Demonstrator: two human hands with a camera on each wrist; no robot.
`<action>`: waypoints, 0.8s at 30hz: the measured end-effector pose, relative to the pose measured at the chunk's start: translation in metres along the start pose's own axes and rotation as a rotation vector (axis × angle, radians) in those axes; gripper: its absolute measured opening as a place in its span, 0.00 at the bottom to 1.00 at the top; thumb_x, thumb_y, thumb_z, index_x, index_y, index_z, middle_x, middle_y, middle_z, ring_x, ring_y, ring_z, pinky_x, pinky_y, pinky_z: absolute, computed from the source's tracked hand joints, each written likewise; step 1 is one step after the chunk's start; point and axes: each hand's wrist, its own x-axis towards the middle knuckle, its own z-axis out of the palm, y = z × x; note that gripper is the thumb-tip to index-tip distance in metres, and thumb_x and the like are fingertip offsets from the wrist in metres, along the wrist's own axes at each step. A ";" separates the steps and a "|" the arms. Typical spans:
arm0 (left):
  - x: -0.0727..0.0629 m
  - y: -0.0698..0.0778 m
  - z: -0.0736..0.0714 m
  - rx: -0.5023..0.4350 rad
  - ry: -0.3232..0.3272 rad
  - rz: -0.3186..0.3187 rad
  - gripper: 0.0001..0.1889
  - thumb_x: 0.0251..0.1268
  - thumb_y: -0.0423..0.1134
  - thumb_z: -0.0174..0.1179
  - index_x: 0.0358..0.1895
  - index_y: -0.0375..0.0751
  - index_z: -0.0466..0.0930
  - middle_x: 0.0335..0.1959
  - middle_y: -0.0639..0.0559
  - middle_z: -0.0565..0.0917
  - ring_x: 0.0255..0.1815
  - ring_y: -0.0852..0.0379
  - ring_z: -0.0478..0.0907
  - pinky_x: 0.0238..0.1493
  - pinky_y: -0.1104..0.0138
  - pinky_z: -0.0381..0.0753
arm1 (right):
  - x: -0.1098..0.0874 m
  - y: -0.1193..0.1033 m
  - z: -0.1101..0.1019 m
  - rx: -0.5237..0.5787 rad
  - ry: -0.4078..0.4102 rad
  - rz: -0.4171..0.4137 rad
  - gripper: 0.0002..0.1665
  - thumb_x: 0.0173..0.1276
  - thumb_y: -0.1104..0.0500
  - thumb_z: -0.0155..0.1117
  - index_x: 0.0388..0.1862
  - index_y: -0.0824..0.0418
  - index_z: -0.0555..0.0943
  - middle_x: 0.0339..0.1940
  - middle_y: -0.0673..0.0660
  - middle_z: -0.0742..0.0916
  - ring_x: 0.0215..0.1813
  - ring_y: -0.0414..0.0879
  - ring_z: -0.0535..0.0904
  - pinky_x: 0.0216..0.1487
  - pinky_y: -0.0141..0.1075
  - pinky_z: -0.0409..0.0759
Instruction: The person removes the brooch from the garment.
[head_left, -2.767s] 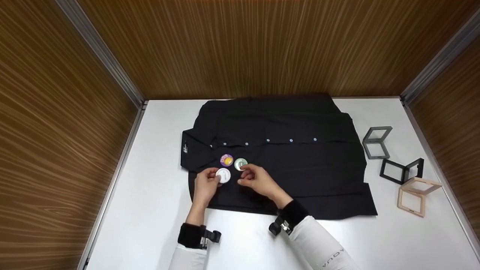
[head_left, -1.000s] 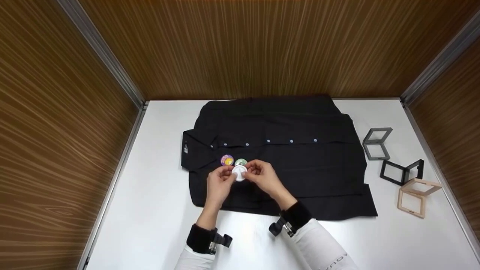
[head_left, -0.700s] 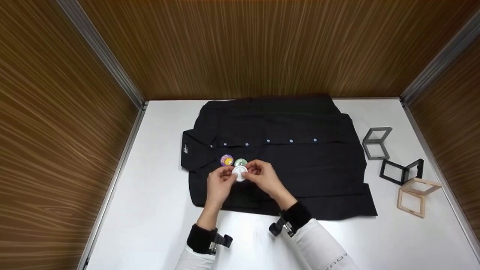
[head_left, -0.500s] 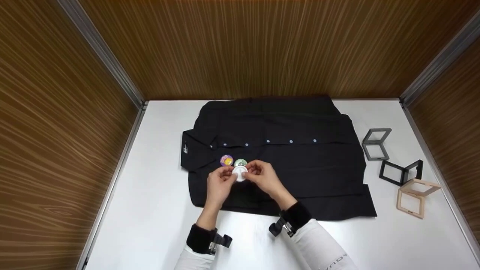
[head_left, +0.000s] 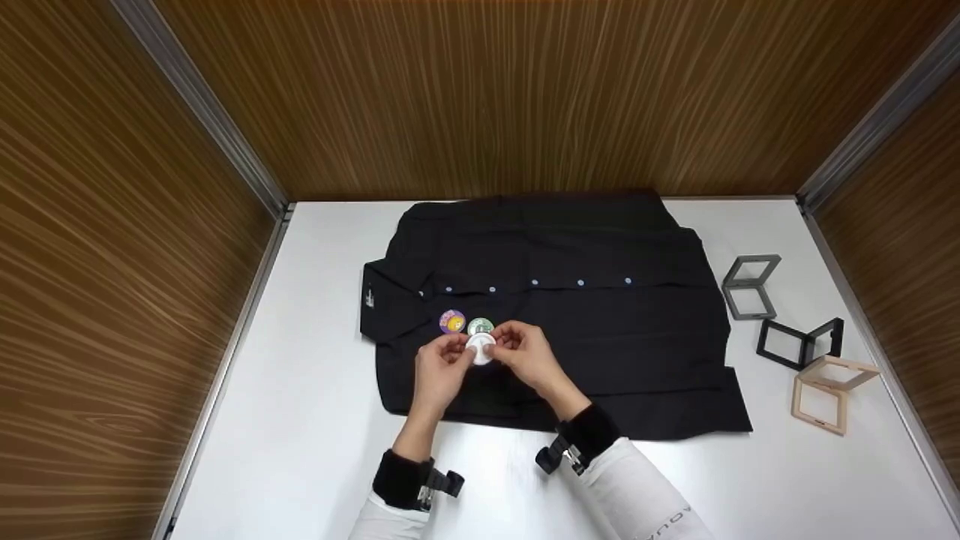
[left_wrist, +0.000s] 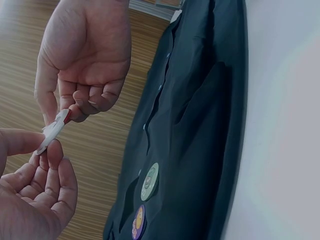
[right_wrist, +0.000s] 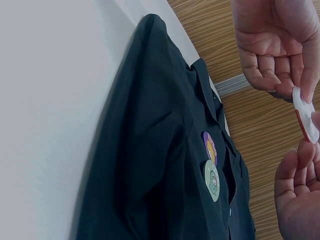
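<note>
Both hands pinch a white, red-edged pin badge between thumbs and fingertips, its white back with the pin turned up. My left hand grips its left side and my right hand its right. The left wrist view catches the badge nearly edge-on, held up off the cloth. Just beyond it, a green badge and a purple badge with a yellow figure sit side by side on the chest of a black shirt. In the head view the held badge partly overlaps the green one.
The shirt lies spread on a white table, collar to the left. At the right stand a grey hinged frame, a black one and a light wooden one, all unfolded. Wood-grain panels enclose the table.
Earlier the left hand alone held the badge, further left, while the right hand hovered by the green badge. Both hands then came together on it; over the last second they barely move.
</note>
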 end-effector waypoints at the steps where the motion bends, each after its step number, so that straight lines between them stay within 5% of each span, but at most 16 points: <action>1: 0.000 -0.001 0.000 -0.001 -0.002 0.006 0.07 0.57 0.20 0.62 0.39 0.19 0.81 0.33 0.33 0.84 0.31 0.46 0.82 0.33 0.69 0.81 | 0.000 0.000 0.000 -0.001 0.005 0.002 0.10 0.58 0.73 0.68 0.37 0.77 0.79 0.26 0.54 0.80 0.27 0.43 0.73 0.26 0.27 0.73; 20: 0.000 -0.007 0.003 -0.001 -0.031 0.027 0.07 0.57 0.19 0.62 0.39 0.18 0.80 0.32 0.32 0.84 0.30 0.42 0.82 0.30 0.72 0.81 | 0.000 0.005 0.000 -0.018 0.027 0.025 0.07 0.59 0.74 0.65 0.37 0.77 0.79 0.27 0.55 0.81 0.28 0.42 0.74 0.26 0.28 0.74; 24: 0.006 -0.029 0.006 -0.005 -0.032 0.023 0.07 0.57 0.20 0.62 0.39 0.19 0.80 0.33 0.33 0.84 0.30 0.43 0.82 0.30 0.72 0.80 | 0.000 0.006 -0.001 -0.017 0.015 0.022 0.08 0.59 0.74 0.64 0.37 0.77 0.79 0.28 0.55 0.81 0.28 0.42 0.74 0.26 0.28 0.74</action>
